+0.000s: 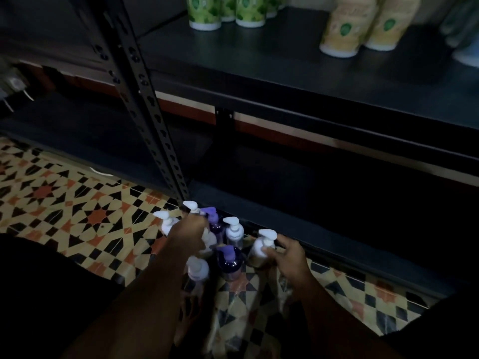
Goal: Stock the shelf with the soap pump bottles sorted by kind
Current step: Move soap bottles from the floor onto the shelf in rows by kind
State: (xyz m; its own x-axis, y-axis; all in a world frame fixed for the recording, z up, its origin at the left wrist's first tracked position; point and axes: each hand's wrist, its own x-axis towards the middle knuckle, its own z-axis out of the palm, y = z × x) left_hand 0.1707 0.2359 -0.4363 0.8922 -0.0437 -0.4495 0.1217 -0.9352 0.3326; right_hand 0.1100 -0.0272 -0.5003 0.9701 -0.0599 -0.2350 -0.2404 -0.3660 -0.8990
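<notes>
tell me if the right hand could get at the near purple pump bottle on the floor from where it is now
Probably yes. The right hand grips a white-pump bottle just beside the near purple pump bottle, with nothing between them. It would need to let go of the white one first, since its fingers are curled round it.

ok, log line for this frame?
left hand: grips white-pump bottle | right hand: grips white-pump bottle | both on floor, unshelved
</notes>
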